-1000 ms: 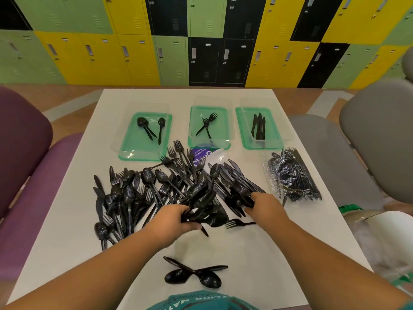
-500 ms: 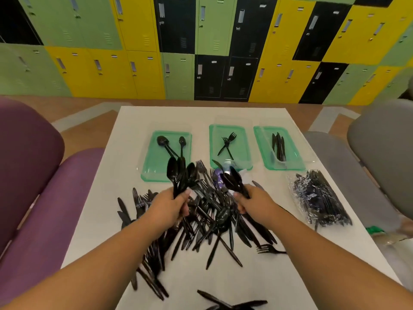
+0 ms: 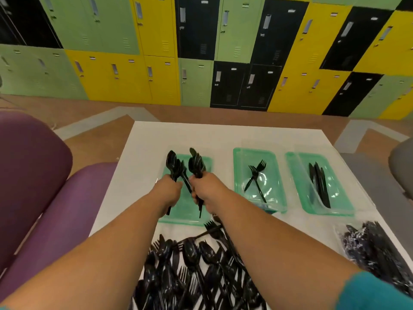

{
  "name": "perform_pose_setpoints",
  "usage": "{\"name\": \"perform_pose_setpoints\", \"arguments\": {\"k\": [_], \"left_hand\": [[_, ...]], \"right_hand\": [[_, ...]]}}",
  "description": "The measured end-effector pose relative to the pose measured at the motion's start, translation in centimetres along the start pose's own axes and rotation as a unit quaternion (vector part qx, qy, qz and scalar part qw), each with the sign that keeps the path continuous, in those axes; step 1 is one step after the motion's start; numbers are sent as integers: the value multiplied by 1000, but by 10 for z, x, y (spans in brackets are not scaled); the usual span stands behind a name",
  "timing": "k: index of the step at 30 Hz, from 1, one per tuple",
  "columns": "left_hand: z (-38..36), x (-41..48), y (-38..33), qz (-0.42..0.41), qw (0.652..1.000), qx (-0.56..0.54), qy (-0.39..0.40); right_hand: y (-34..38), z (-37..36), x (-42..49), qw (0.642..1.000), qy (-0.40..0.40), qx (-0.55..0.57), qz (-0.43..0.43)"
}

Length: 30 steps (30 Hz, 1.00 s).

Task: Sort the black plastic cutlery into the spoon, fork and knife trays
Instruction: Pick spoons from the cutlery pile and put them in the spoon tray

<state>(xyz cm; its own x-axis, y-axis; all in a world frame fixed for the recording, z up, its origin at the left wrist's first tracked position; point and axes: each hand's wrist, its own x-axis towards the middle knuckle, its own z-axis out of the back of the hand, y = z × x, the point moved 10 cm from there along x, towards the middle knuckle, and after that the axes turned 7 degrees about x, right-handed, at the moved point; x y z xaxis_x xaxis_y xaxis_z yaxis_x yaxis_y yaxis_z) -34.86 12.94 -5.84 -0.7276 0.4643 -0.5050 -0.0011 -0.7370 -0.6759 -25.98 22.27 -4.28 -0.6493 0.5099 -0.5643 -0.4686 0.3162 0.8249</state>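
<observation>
**Holding two spoon bunches over the spoon tray**

Both spoon bunches, left [image 3: 175, 164] and right [image 3: 196, 163], held upright over the spoon tray [image 3: 206, 162], bowls up. Left hand [image 3: 169, 189] and right hand [image 3: 202, 189] each have the grip clamped on the handles. Light, stiff, slick plastic; likely fans out, so hold mid-handle. Fork tray [image 3: 239, 153] right of spoon tray, knife tray [image 3: 290, 157] further right. Unsorted pile [image 3: 194, 265] nearer the person on the worktop [image 3: 143, 153].

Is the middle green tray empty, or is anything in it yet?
Not empty. The middle tray holds two black forks, crossed over each other, with much bare green floor.
</observation>
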Motion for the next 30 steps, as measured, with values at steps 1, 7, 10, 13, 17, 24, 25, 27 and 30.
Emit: {"name": "perform_pose_setpoints", "arguments": {"k": [1, 7, 10, 13, 17, 24, 25, 27, 30], "left_hand": [[-3, 4, 2, 3, 1000, 8, 8], [-3, 2, -4, -8, 997, 60, -37], [2, -10, -18, -41, 994, 65, -80], [11, -24, -30, -81, 987, 81, -111], [30, -44, -31, -153, 964, 134, -174], [41, -58, 26, -71, 971, 177, -146], [38, -56, 30, -59, 976, 159, -135], [35, -54, 31, -51, 982, 127, -132], [32, -58, 25, -59, 979, 138, -134]], "right_hand": [[-6, -2, 9, 1000, -6, -1, -20], [-24, -8, 36, 997, -25, -68, -35], [-22, -7, 35, 994, -36, -103, -17], [-17, -2, 25, 989, -30, -144, -5], [13, 16, -5, 971, -43, -208, 105], [3, 45, -57, 898, -51, -376, 222], [-5, 46, -59, 902, -42, -372, 215], [-15, 50, -65, 908, -41, -357, 216], [-23, 52, -77, 907, -47, -351, 227]]}}
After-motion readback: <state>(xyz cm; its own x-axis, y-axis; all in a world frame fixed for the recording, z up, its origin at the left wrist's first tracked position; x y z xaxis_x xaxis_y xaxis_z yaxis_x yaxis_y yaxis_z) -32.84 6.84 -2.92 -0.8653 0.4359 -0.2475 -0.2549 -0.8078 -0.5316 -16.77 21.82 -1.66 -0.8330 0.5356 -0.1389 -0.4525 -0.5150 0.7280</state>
